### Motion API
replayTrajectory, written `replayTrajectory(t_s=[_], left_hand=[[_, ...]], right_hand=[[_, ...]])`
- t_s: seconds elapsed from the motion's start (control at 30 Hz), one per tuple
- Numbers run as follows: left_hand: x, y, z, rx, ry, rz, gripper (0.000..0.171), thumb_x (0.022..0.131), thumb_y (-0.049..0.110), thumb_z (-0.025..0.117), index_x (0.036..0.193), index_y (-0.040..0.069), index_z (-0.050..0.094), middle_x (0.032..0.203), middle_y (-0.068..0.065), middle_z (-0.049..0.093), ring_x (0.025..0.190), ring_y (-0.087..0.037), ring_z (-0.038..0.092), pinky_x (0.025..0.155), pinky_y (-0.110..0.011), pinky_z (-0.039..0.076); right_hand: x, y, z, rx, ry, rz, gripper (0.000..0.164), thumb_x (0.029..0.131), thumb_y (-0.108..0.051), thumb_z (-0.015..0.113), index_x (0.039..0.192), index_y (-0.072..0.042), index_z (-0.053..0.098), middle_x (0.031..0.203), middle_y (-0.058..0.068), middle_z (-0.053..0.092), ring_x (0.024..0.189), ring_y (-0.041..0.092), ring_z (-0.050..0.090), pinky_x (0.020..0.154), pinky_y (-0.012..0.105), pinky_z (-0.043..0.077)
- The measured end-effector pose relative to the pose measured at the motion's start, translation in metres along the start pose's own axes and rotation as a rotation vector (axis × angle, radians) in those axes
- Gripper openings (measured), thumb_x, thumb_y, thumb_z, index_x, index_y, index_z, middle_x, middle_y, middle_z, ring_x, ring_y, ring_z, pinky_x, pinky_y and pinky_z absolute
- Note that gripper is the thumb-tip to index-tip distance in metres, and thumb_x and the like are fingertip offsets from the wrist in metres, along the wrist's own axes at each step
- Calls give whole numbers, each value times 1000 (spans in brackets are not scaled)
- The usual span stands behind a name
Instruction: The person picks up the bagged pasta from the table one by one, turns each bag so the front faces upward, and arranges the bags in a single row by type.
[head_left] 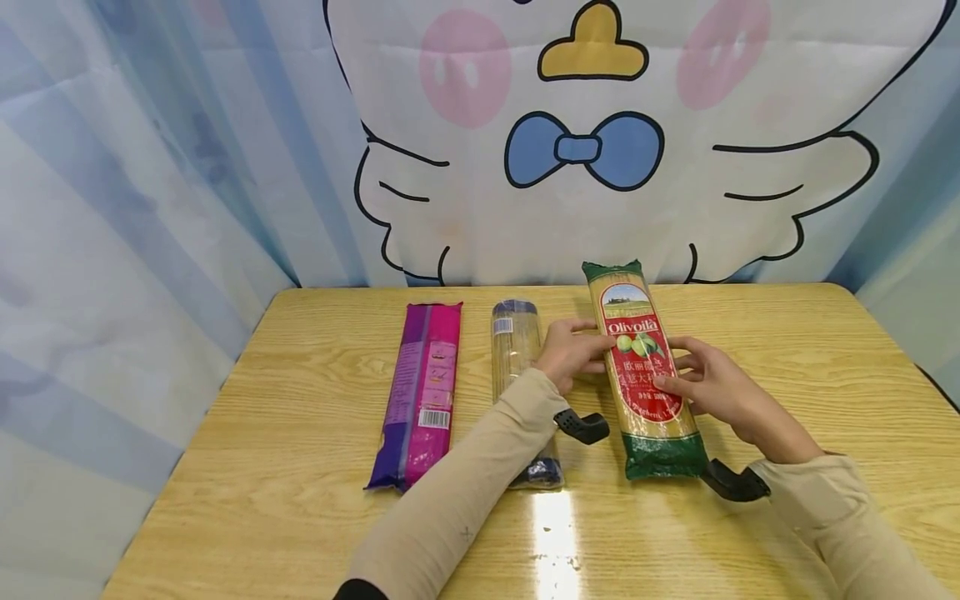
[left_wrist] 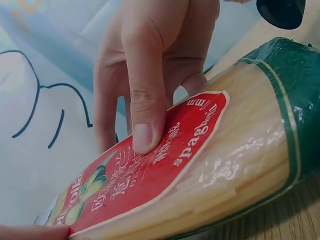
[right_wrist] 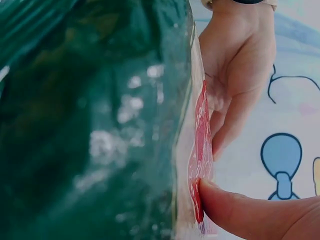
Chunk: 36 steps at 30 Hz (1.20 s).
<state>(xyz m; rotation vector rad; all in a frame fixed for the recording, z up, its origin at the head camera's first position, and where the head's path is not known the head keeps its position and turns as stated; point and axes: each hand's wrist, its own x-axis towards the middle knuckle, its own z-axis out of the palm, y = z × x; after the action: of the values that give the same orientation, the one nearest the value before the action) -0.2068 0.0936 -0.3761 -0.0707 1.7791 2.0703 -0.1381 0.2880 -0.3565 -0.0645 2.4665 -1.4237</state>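
Note:
Between both hands is a pack of spaghetti (head_left: 641,358), with a red Olivoilà label and green ends, its printed face toward me. The right hand (head_left: 716,387) holds its right edge, the thumb (left_wrist: 145,110) lying on the label and the other fingers mostly hidden behind. On the opposite edge, the left hand (head_left: 570,354) grips the pack, a fingertip at the label's side. The green lower end (right_wrist: 100,130) fills much of the right wrist view. Whether the pack touches the table cannot be told.
Left of the hands lies a clear pack of noodles (head_left: 513,342) with dark blue ends, partly under the left forearm. Farther left is a pink and purple packet (head_left: 423,392). The wooden table (head_left: 292,433) ends at a printed curtain (head_left: 480,200).

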Motion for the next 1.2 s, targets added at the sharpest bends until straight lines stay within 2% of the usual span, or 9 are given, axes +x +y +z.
replayTrajectory(t_s=[0.27,0.6,1.0,1.2], left_hand=[[7,-5,8,34,33,-20,34,93,2,67,127,1,63,100,-19,73,91,-34,73,74,-39,63],[12,-10,20,56,54,-67,36,95,1,64,131,2,61,101,-17,71,92,-35,72,78,-44,62],[12,-14,21,46,62,-27,31,89,-5,69,118,2,68,90,-14,72,84,-35,73,76,-47,62],[10,-13,17,70,95,29,31,87,-5,71,118,0,69,101,-13,68,86,-36,72,78,-43,63]], right_hand=[[5,6,-1,-44,-6,45,72,102,-18,57,152,11,15,132,38,47,96,23,67,70,39,61],[6,12,-5,-69,-7,88,69,101,-17,58,150,13,19,128,38,49,91,20,67,71,40,62],[7,23,-13,-137,-3,120,76,98,-26,65,146,17,24,129,39,50,100,29,66,74,39,62],[4,22,-18,-200,19,81,72,97,-24,66,141,20,31,128,38,49,107,39,63,79,39,62]])
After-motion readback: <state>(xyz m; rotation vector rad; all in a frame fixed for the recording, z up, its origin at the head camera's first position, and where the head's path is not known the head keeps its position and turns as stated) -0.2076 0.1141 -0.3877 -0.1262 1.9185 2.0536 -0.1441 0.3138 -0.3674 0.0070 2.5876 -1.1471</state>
